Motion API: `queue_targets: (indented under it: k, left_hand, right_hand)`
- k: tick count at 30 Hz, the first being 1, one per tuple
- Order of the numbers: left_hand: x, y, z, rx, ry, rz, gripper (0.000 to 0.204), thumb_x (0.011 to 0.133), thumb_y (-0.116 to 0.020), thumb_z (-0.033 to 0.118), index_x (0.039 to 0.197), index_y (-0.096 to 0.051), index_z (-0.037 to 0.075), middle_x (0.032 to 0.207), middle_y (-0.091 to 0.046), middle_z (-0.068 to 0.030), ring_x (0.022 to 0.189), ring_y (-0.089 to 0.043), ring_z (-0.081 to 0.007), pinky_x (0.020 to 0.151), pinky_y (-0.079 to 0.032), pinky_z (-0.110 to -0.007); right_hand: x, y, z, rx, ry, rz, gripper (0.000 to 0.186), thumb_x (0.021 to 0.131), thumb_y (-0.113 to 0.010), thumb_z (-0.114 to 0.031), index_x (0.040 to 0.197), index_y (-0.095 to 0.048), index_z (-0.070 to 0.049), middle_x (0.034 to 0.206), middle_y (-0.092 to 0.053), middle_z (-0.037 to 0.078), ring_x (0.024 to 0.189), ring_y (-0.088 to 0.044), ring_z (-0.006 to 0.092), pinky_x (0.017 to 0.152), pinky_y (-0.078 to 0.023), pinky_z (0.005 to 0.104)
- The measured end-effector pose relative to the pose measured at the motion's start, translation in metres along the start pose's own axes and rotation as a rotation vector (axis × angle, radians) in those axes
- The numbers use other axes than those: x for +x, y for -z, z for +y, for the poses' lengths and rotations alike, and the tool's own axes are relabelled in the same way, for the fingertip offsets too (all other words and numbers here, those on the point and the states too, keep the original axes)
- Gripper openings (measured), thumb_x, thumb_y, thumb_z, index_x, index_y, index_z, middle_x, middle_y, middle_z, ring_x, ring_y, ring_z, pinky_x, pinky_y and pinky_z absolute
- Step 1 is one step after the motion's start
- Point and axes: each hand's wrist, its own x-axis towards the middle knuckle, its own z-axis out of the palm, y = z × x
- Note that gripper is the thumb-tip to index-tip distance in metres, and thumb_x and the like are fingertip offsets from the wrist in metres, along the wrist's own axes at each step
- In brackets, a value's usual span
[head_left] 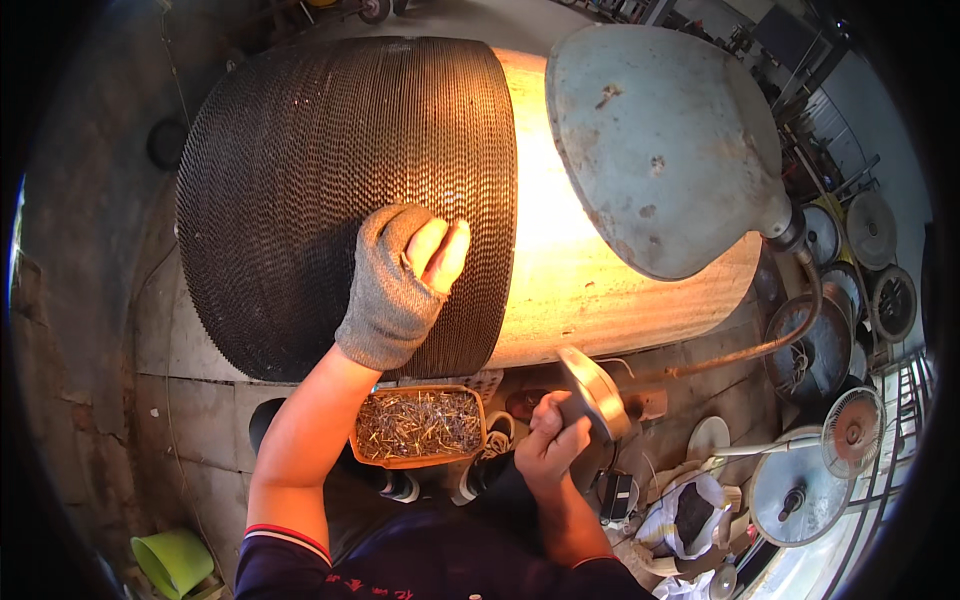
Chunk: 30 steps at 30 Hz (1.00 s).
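Observation:
My left hand (pixel 395 285), in a grey knitted glove with bare fingertips, rests at the right part of a large drum's dark ridged covering (pixel 300 180). Its fingers are bent and pressed together; anything pinched in them is hidden. Bare and lower down, my right hand (pixel 550 445) is closed on a thick block (pixel 600 392) with a dark flat side and a shiny pale edge; its exact kind is unclear. To the right of the ridged covering, the drum's pale wood-like surface (pixel 560 290) is brightly lit. Below the drum stands an orange-rimmed tray (pixel 420 462) of small metal pins.
A grey lamp shade (pixel 660 150) on a bent metal arm (pixel 740 358) hangs over the drum's right side. Several round metal discs (pixel 800 490) and a caged fan (pixel 853 433) stand at right. A white sack (pixel 690 515) and a green bucket (pixel 172 562) are on the floor.

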Motion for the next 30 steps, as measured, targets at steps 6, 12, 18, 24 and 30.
queue_targets:
  k: [6, 12, 18, 24, 30]
  left_hand:
    - [0.002, -0.005, 0.005, 0.064, 0.059, -0.008, 0.05, 0.069, -0.076, 0.001, 0.119, -0.069, 0.002, 0.115, -0.061, -0.0123, 0.108, -0.06, -0.0352, 0.098, -0.051, -0.05]
    - [0.017, -0.001, -0.004, 0.23, 0.117, -0.039, 0.028, 0.086, -0.073, 0.006, 0.113, -0.069, 0.0, 0.115, -0.061, -0.014, 0.114, -0.058, -0.0341, 0.103, -0.047, -0.055]
    - [0.031, -0.012, -0.019, 0.309, 0.092, -0.072, 0.031, 0.083, -0.072, 0.004, 0.114, -0.07, 0.004, 0.112, -0.061, -0.0117, 0.111, -0.058, -0.0326, 0.101, -0.048, -0.051]
    - [0.024, 0.002, 0.046, 0.07, 0.11, -0.085, 0.055, 0.078, -0.072, -0.006, 0.131, -0.065, 0.005, 0.106, -0.06, -0.0117, 0.101, -0.06, -0.0336, 0.095, -0.048, -0.052]
    - [-0.04, -0.015, 0.104, -0.321, 0.379, -0.176, 0.06, 0.08, -0.071, -0.011, 0.137, -0.063, 0.006, 0.103, -0.065, -0.012, 0.101, -0.061, -0.0326, 0.094, -0.049, -0.046]
  right_hand:
    - [0.013, -0.007, -0.009, 0.04, -0.189, -0.078, 0.022, 0.107, -0.058, -0.017, 0.115, -0.058, 0.004, 0.071, -0.061, 0.008, 0.064, -0.059, 0.0143, 0.057, -0.048, 0.0328]
    - [0.037, 0.001, -0.011, -0.074, 0.302, -0.016, 0.017, 0.107, -0.052, -0.014, 0.115, -0.053, 0.001, 0.08, -0.061, 0.015, 0.067, -0.058, 0.0315, 0.062, -0.048, 0.0385]
    - [-0.01, -0.015, 0.018, -0.1, -0.274, -0.164, 0.025, 0.1, -0.064, -0.017, 0.117, -0.058, 0.0, 0.099, -0.068, 0.027, 0.088, -0.066, 0.0507, 0.071, -0.052, 0.0544]
    - [-0.016, -0.001, 0.016, -0.015, -0.31, -0.127, 0.022, 0.103, -0.065, -0.018, 0.113, -0.061, 0.001, 0.09, -0.07, 0.023, 0.081, -0.069, 0.0442, 0.07, -0.053, 0.0473]
    - [-0.01, 0.004, 0.014, 0.092, -0.284, -0.118, 0.025, 0.106, -0.062, -0.021, 0.114, -0.058, 0.003, 0.083, -0.067, 0.024, 0.073, -0.067, 0.042, 0.065, -0.051, 0.0448]
